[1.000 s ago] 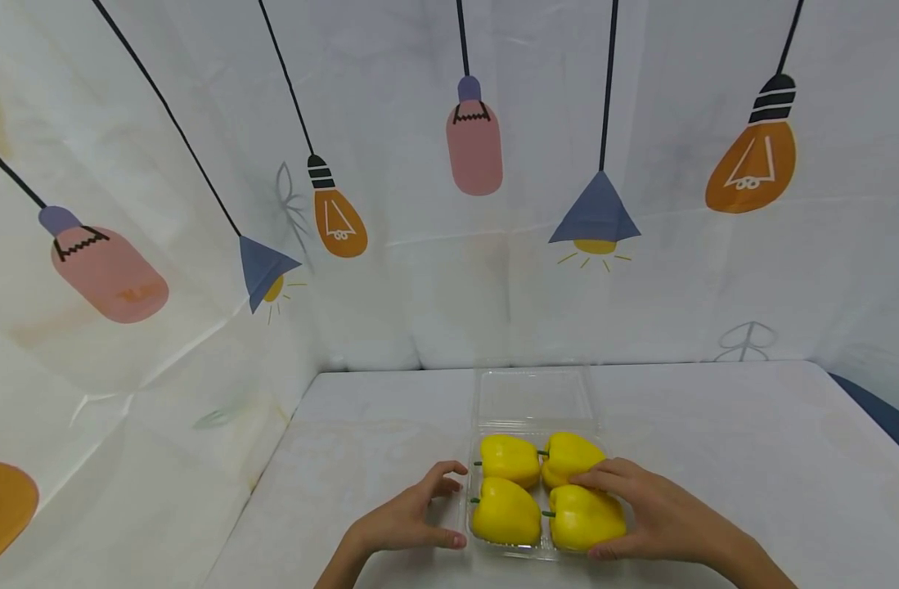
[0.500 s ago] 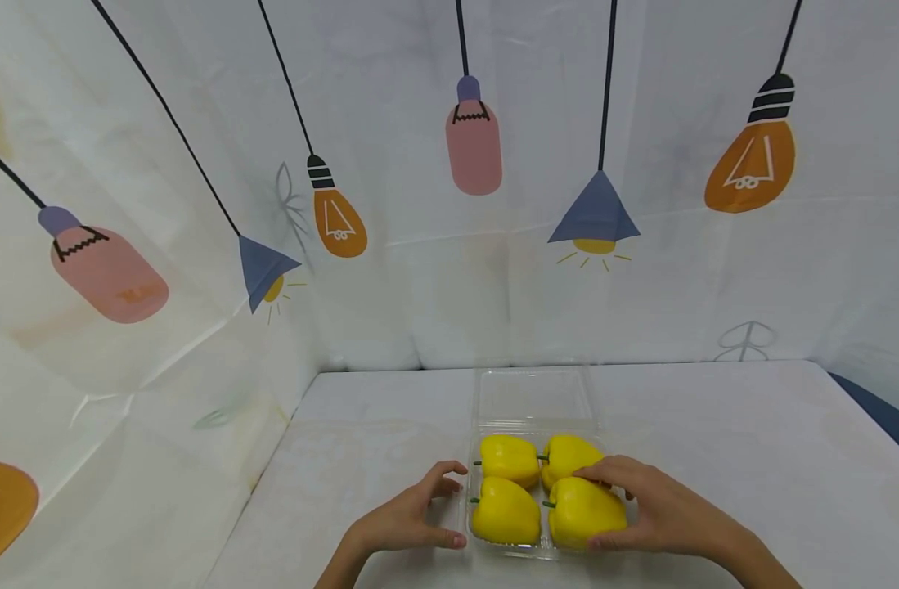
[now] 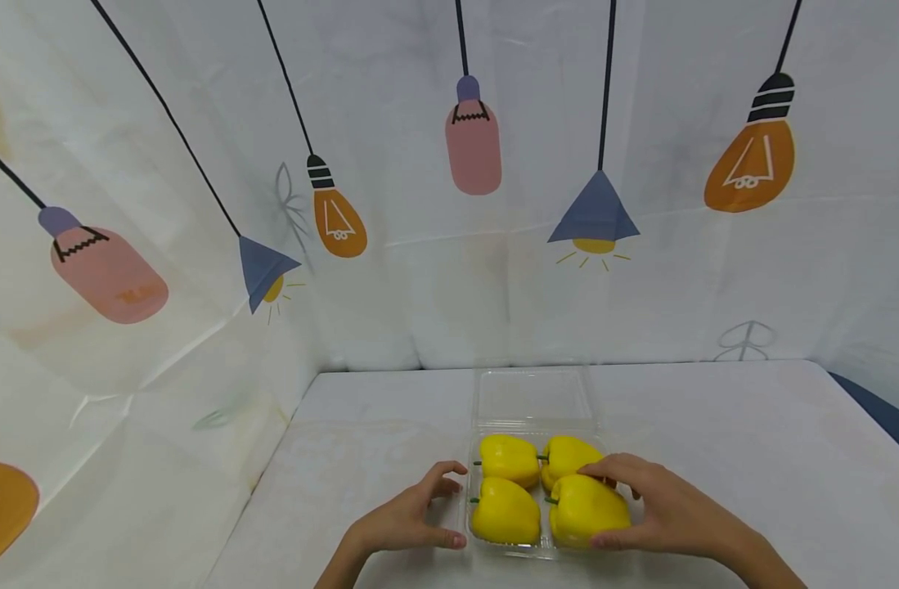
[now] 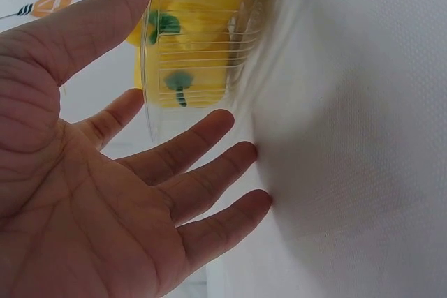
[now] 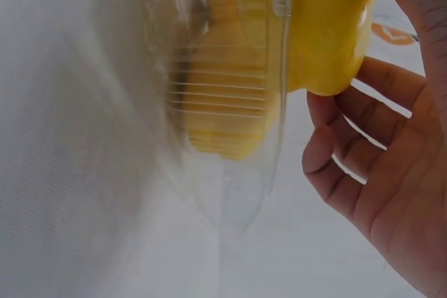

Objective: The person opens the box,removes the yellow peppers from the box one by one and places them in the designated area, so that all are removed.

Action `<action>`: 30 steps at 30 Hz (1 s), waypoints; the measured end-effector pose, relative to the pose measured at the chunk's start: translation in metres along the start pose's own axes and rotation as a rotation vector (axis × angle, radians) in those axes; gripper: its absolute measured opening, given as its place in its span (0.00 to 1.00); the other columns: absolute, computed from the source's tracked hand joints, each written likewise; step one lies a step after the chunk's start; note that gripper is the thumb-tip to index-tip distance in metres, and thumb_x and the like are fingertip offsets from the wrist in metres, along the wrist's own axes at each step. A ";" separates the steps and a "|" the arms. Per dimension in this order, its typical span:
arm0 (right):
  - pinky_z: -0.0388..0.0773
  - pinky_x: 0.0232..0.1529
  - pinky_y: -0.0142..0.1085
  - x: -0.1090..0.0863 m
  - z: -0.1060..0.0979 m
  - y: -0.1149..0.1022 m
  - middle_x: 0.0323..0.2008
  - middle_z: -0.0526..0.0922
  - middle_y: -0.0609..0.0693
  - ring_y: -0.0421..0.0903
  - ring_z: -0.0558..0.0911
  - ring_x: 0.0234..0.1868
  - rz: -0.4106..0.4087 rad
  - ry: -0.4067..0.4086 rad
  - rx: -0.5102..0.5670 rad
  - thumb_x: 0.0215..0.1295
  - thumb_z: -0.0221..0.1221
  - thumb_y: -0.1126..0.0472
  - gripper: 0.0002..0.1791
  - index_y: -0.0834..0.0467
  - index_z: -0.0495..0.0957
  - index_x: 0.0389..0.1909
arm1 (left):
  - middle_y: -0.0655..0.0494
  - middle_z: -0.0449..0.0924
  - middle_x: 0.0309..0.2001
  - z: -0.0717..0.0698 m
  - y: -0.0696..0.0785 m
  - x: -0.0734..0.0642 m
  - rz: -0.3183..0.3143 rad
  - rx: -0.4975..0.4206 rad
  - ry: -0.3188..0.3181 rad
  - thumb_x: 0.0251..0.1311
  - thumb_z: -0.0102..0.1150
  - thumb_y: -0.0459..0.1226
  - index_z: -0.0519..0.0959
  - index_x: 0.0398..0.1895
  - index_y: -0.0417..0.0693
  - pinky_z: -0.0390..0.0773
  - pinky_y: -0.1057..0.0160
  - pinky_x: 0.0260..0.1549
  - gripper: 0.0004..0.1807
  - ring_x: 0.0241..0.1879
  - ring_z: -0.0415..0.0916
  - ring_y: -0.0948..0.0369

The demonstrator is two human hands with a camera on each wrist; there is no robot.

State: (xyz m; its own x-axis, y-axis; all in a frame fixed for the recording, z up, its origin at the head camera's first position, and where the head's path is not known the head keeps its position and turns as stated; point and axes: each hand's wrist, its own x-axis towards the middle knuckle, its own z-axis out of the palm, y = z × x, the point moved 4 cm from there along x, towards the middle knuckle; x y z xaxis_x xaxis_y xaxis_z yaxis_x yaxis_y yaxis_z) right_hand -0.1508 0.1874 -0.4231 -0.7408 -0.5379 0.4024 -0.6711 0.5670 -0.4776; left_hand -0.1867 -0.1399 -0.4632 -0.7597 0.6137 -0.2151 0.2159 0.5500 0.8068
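Observation:
Several yellow bell peppers with green stems are grouped in a clear plastic clamshell box [image 3: 510,552]. My right hand [image 3: 673,515] grips the near right bell pepper [image 3: 587,511] between thumb and fingers. In the right wrist view that bell pepper [image 5: 328,29] sits higher than the box rim, out past its edge. The near left bell pepper [image 3: 505,514], far left bell pepper [image 3: 510,460] and far right bell pepper [image 3: 569,454] lie inside. At the box's left side is my left hand [image 3: 405,517], holding nothing. Its fingers [image 4: 209,183] are spread, close to the box wall.
The box's clear lid [image 3: 535,397] lies folded back on the white table [image 3: 390,425]. A white cloth [image 3: 420,311] printed with hanging lamps stands behind the table and along its left side.
The near right bell pepper has risen slightly in my right hand and shifted a little right. My left hand has stayed where it was.

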 end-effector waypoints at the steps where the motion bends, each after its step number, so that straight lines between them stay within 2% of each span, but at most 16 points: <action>1: 0.76 0.37 0.32 0.000 -0.002 -0.001 0.44 0.74 0.29 0.30 0.72 0.39 0.004 0.008 -0.009 0.45 0.69 0.38 0.33 0.43 0.73 0.53 | 0.54 0.70 0.59 0.000 0.000 0.000 0.001 0.001 0.000 0.49 0.70 0.48 0.54 0.65 0.67 0.63 0.42 0.58 0.43 0.61 0.66 0.51; 11: 0.71 0.29 0.29 -0.002 -0.017 0.000 0.41 0.73 0.27 0.30 0.70 0.36 0.122 0.060 -0.056 0.43 0.69 0.35 0.35 0.41 0.73 0.54 | 0.53 0.70 0.60 0.000 0.000 -0.001 -0.013 -0.005 -0.003 0.49 0.70 0.48 0.54 0.65 0.68 0.63 0.42 0.58 0.42 0.61 0.66 0.52; 19: 0.67 0.26 0.28 -0.002 -0.029 0.005 0.38 0.73 0.28 0.30 0.68 0.34 0.173 0.158 -0.109 0.40 0.71 0.37 0.33 0.39 0.74 0.50 | 0.52 0.70 0.60 0.000 0.001 -0.001 -0.013 -0.009 -0.006 0.50 0.70 0.48 0.54 0.65 0.67 0.63 0.42 0.58 0.42 0.61 0.66 0.51; 30: 0.64 0.24 0.28 -0.007 -0.043 0.019 0.34 0.74 0.36 0.35 0.69 0.31 0.357 0.241 -0.178 0.42 0.71 0.39 0.33 0.46 0.75 0.50 | 0.49 0.70 0.60 0.000 0.003 0.000 0.007 -0.007 -0.012 0.50 0.69 0.49 0.54 0.65 0.66 0.63 0.41 0.58 0.42 0.61 0.66 0.49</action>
State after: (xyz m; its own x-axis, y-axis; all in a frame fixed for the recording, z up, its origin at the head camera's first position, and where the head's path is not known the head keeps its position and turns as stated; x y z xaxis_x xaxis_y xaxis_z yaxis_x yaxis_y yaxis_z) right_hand -0.1598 0.2284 -0.4015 -0.8979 -0.1409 0.4170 -0.3514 0.8000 -0.4863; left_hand -0.1858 -0.1387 -0.4612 -0.7506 0.6243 -0.2164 0.2164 0.5418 0.8122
